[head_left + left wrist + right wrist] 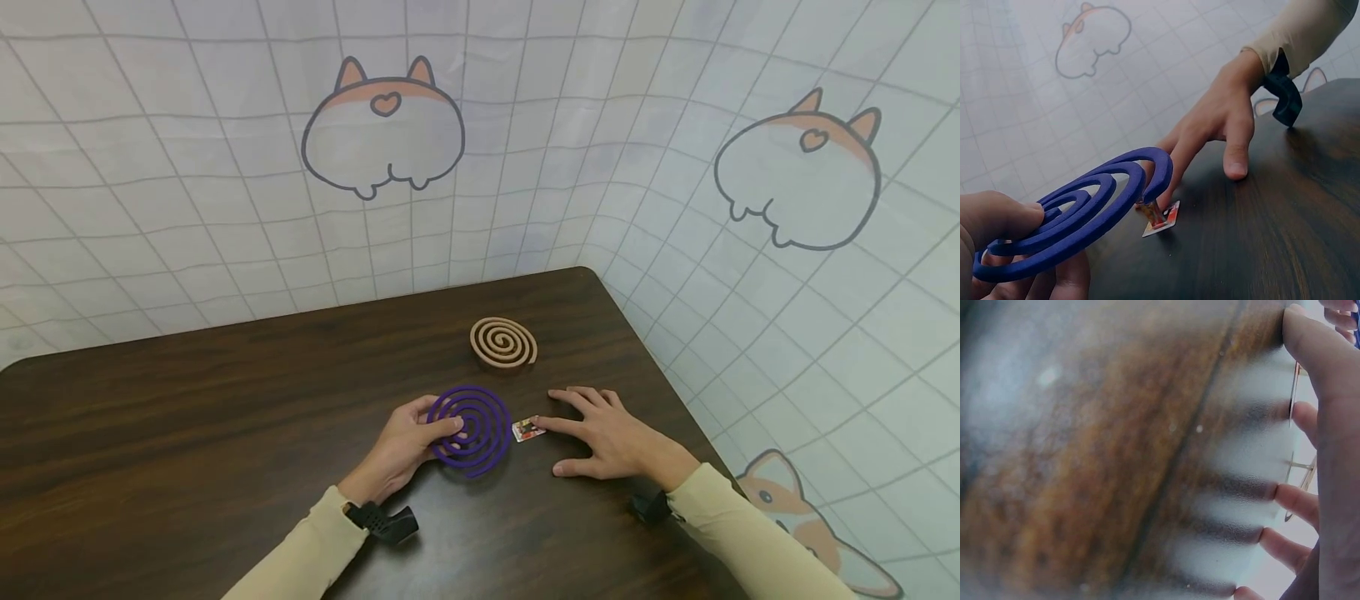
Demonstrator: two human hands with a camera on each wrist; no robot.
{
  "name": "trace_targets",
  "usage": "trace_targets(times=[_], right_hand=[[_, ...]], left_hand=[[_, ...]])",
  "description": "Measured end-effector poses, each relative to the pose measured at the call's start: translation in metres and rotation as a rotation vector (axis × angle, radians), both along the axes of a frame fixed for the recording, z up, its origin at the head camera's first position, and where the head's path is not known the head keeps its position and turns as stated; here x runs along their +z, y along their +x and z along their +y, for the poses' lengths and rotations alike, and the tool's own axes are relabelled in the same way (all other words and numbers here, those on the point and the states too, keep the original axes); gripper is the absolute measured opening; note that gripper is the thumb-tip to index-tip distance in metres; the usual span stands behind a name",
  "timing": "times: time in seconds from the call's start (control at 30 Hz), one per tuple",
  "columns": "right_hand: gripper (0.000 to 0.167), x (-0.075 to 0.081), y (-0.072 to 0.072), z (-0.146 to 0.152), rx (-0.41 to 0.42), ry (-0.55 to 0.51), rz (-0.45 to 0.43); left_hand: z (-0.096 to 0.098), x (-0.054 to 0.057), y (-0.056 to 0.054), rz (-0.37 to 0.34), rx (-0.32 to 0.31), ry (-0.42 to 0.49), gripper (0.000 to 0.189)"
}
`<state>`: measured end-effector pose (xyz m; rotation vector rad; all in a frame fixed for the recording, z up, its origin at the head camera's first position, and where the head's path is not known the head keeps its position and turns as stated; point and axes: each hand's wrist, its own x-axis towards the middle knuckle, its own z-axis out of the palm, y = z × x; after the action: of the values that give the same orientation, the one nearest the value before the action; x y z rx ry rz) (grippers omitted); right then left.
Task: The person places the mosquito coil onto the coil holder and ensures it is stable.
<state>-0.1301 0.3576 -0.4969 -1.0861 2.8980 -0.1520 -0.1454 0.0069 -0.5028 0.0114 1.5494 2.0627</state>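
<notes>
My left hand pinches a purple mosquito coil, thumb on top near its centre and fingers underneath. In the left wrist view the purple coil is tilted above the table. Just beyond its edge lies a small printed plate, like a coil stand, with a thin shiny piece rising from it in the left wrist view. My right hand is spread low over the table, its index fingertip on the plate's right side. Farther back is a brown mosquito coil, seen nearly edge-on and raised in the right wrist view.
The dark wooden table stretches away to the left. A white gridded curtain with cartoon dogs hangs behind it and along the right edge. Each wrist carries a black strap.
</notes>
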Motion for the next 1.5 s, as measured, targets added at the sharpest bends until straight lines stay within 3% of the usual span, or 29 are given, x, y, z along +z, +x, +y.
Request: trace_targets(times=[0.23, 1.13, 1.5], right_hand=[[0.07, 0.001, 0.0, 0.001, 0.006, -0.007, 0.005], [0.071, 0.0, -0.002, 0.0, -0.024, 0.012, -0.046], [0.069, -0.002, -0.003, 0.002, -0.008, -0.001, -0.022]], left_hand=[[0.011, -0.001, -0.002, -0.003, -0.006, 0.04, 0.047], [0.041, -0.001, -0.004, -0.036, 0.003, 0.057, 0.039], [0.051, -0.005, -0.004, -0.058, 0.003, 0.063, 0.032]])
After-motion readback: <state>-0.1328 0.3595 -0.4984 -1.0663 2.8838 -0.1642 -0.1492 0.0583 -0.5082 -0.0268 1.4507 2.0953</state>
